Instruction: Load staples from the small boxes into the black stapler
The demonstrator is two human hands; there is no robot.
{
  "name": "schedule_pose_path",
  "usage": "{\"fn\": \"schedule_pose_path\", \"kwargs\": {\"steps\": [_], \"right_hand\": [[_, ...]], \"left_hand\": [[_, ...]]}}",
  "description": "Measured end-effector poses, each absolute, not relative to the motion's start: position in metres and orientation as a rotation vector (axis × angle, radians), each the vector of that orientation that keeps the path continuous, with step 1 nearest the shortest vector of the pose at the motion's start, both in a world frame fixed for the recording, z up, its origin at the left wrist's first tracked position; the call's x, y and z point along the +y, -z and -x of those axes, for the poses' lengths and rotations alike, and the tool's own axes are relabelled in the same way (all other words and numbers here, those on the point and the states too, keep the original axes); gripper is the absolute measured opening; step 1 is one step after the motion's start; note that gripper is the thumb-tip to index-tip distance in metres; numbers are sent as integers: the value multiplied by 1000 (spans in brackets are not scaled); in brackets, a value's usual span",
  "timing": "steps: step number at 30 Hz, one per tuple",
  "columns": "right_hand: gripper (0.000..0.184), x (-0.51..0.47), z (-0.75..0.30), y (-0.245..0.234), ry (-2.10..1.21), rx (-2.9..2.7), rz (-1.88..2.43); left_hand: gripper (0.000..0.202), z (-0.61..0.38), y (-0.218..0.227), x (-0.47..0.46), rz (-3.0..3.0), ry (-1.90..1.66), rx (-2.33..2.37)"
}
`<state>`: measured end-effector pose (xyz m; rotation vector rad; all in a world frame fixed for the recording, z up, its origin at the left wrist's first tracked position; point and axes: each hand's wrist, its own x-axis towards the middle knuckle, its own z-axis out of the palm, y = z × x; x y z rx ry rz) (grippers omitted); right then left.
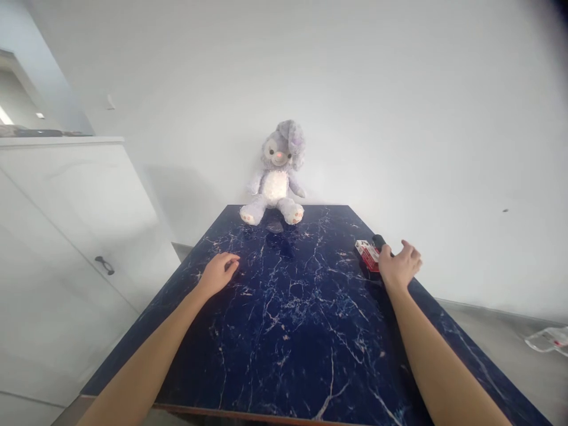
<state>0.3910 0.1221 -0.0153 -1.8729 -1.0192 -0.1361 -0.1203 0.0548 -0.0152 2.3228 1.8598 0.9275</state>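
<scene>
White wall is filling the background, and a dark blue marble-patterned table (293, 307) is stretching away from the camera toward it, its near corners running out of the frame. A pale purple plush rabbit (277, 177) is sitting at the far edge of the table, leaning back against the wall, with a faint reflection lying on the glossy top below its feet.

The left hand (219, 272) is resting palm-down on the table left of centre, fingers curled loosely under, gripping nothing. The right hand (399, 266) is hovering near the right edge with its fingers spread loosely and partly bent, open around nothing; whether its thumb is touching the box beside it is hard to say.

A small red and white box (367, 254) is lying flat on the table just beside the right hand, its near end hiding behind the thumb; the print is too small to read, and what is inside cannot be seen. A dark object (379, 241) is lying just beyond the box, mostly covered, so its kind cannot be told.

A white cabinet (66, 225) with a dark handle (105, 265) is standing at the left, things on its top blurred. A crumpled clear wrapper (548, 339) is lying on the floor at the right, cut off by the frame.
</scene>
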Motion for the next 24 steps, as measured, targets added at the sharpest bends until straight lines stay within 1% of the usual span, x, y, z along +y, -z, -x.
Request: {"fn": "schedule_pose_path", "kwargs": {"steps": [1,2,3,4,7,11,15,19,24], "right_hand": [[66,125,-400,18,-36,-1002,1941],[66,127,-406,20,-171,-1013,1979],[65,129,-410,22,-237,-1054,1999],[63,130,-412,24,-275,-1098,2022],[61,131,-408,23,-250,-1178,2075],[60,124,-385,16,-315,-1272,2049],[56,113,-331,9,-321,-1428,1968],[48,103,-259,6,-458,-1540,1807],[55,96,-155,5,-593,-1619,1670]], "left_hand": [[27,124,15,55,-2280,-971,1875],[27,125,15,56,-2247,-1007,1880],[27,124,15,57,-2230,-1028,1872],[26,122,15,57,-2233,-1030,1852],[25,113,15,55,-2285,-990,1785],[25,101,14,50,-2318,-969,1734],[25,95,9,48,-2352,-942,1693],[28,94,6,47,-2299,-898,1721],[35,98,7,49,-2042,-945,1826]]}}
